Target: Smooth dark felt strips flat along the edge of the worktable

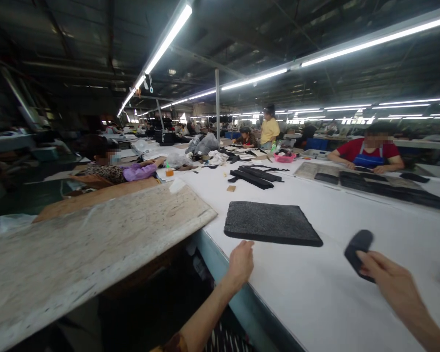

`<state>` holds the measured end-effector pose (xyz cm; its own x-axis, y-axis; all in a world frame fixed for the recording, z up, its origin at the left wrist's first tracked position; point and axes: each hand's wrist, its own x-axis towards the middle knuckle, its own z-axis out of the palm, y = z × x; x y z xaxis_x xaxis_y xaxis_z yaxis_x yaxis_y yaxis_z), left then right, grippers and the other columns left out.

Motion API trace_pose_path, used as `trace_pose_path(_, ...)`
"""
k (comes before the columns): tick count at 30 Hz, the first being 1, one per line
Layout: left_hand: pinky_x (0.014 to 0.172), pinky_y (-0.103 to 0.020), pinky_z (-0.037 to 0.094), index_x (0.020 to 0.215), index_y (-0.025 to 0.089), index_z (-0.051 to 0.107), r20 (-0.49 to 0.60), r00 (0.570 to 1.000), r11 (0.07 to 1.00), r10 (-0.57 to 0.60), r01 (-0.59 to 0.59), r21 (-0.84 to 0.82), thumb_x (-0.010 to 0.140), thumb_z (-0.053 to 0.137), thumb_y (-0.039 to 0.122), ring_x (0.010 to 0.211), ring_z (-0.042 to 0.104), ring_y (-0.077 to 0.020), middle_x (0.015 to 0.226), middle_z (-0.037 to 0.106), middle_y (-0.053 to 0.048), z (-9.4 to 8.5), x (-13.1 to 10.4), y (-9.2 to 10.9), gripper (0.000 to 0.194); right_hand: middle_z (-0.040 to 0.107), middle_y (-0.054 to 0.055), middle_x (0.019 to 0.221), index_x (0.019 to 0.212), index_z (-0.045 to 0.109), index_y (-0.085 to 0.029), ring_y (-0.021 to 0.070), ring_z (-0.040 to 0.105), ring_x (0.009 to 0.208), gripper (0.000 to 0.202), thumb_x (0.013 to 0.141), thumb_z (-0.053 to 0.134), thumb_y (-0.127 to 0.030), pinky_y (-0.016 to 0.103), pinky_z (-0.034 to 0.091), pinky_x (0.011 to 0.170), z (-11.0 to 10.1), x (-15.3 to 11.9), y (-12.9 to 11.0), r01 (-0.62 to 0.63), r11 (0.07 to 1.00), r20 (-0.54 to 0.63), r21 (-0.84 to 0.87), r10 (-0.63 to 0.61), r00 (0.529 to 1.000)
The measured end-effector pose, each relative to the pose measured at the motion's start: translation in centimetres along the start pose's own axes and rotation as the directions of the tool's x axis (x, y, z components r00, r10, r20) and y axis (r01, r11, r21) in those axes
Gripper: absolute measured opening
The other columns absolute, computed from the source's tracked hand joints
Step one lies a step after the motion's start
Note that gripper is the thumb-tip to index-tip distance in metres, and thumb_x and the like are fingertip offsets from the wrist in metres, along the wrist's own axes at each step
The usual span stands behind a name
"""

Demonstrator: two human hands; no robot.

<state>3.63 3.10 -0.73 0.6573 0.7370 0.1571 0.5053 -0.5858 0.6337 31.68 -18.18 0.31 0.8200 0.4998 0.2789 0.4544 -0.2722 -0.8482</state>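
My right hand (392, 278) pinches a dark, flat piece with a rounded end (360, 252) above the white tabletop, at the right. The piece is smeared by motion, and its material cannot be told. My left hand (241, 264) is over the table's near edge with its fingers curled closed; whether anything is inside them is hidden. Just beyond its fingertips lies a thick stack or pad of dark grey, fuzzy-looking material (271, 222), roughly rectangular, flat on the white surface.
A worn, pale board (106, 244) slopes at the left, by a gap below the table edge. Black strips (254, 177), a small tan block (231, 188), a pink basket (285, 157) and an orange bottle (169, 172) are farther back. Co-workers sit across and at the left.
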Motion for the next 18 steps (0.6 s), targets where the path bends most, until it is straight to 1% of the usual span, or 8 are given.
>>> trace_pose_path(1,0.073,-0.032,0.05,0.099,0.014,0.061,0.121,0.991,0.973,-0.052,0.078,-0.219,0.09,0.036,0.021,0.08,0.063,-0.0187,0.09,0.065,-0.008,0.4,-0.5,0.8,0.027,0.059,0.006,0.063,0.069,0.057,-0.024,0.0228,0.06,0.06,0.028,0.076,0.051,-0.05,0.035,0.046,0.058,2.1,-1.6,-1.0,0.052,0.992,0.052,-0.112,-0.046,0.998)
trace_pose_path(3,0.061,-0.029,0.051,0.094,0.012,0.059,0.371,0.924,0.77,-0.092,0.302,-0.562,0.09,0.038,0.045,0.065,0.063,-0.0173,0.077,0.065,-0.008,1.0,-1.5,1.8,0.039,0.058,0.004,0.066,0.07,0.056,-0.022,0.0194,0.057,0.06,0.028,0.085,0.042,-0.041,0.031,0.043,0.059,6.1,-5.0,-3.1,0.284,0.902,0.19,-0.325,-0.231,0.954)
trace_pose_path(5,0.057,-0.028,0.051,0.09,0.011,0.056,0.502,0.855,0.554,-0.129,0.483,-0.678,0.084,0.042,0.061,0.06,0.063,-0.0167,0.072,0.065,-0.009,1.2,-2.1,2.2,0.053,0.06,0.005,0.074,0.071,0.055,-0.02,0.0177,0.056,0.068,0.025,0.088,0.037,-0.023,0.028,0.041,0.063,9.5,-7.9,-5.0,0.511,0.722,0.383,-0.465,-0.357,0.852)
trace_pose_path(7,0.057,-0.027,0.051,0.085,0.011,0.055,0.528,0.822,0.486,-0.213,0.558,-0.673,0.078,0.049,0.065,0.058,0.062,-0.0156,0.069,0.064,-0.008,0.9,-2.2,2.1,0.054,0.061,0.006,0.08,0.074,0.056,-0.019,0.0177,0.056,0.076,0.019,0.086,0.042,-0.013,0.026,0.041,0.066,11.9,-9.9,-6.2,0.644,0.571,0.527,-0.509,-0.385,0.758)
trace_pose_path(9,0.056,-0.027,0.052,0.081,0.012,0.054,0.511,0.812,0.56,-0.282,0.571,-0.6,0.079,0.056,0.055,0.055,0.061,-0.0146,0.066,0.063,-0.006,0.6,-1.9,1.9,0.043,0.06,0.007,0.083,0.08,0.057,-0.019,0.0185,0.056,0.081,0.017,0.085,0.044,-0.008,0.027,0.041,0.067,13.3,-10.9,-6.8,0.708,0.474,0.597,-0.524,-0.388,0.702)
trace_pose_path(12,0.054,-0.026,0.051,0.086,0.013,0.053,0.454,0.839,0.753,-0.302,0.501,-0.426,0.078,0.057,0.022,0.053,0.059,-0.0135,0.06,0.057,0.002,0.4,-1.5,1.7,0.013,0.059,0.008,0.085,0.085,0.058,-0.018,0.0194,0.054,0.082,0.013,0.088,0.046,-0.012,0.029,0.041,0.068,13.7,-11.5,-6.8,0.755,0.419,0.636,-0.505,-0.41,0.653)
trace_pose_path(14,0.053,-0.025,0.05,0.092,0.013,0.053,0.413,0.86,0.825,-0.299,0.451,-0.341,0.07,0.054,0.006,0.052,0.057,-0.0131,0.057,0.053,0.005,0.6,-1.4,1.6,0.023,0.059,0.007,0.084,0.085,0.059,-0.017,0.0201,0.054,0.083,0.01,0.089,0.05,-0.018,0.03,0.04,0.068,13.2,-11.7,-6.6,0.767,0.423,0.641,-0.482,-0.427,0.638)
trace_pose_path(18,0.06,-0.026,0.047,0.093,0.015,0.058,0.321,0.906,0.901,-0.276,0.36,-0.24,0.061,0.053,0.0,0.058,0.057,-0.0141,0.063,0.056,0.004,0.9,-1.4,1.7,0.036,0.061,0.005,0.085,0.084,0.062,-0.017,0.0206,0.053,0.083,0.009,0.088,0.054,-0.02,0.032,0.038,0.071,11.8,-11.6,-6.5,0.776,0.457,0.62,-0.435,-0.474,0.626)
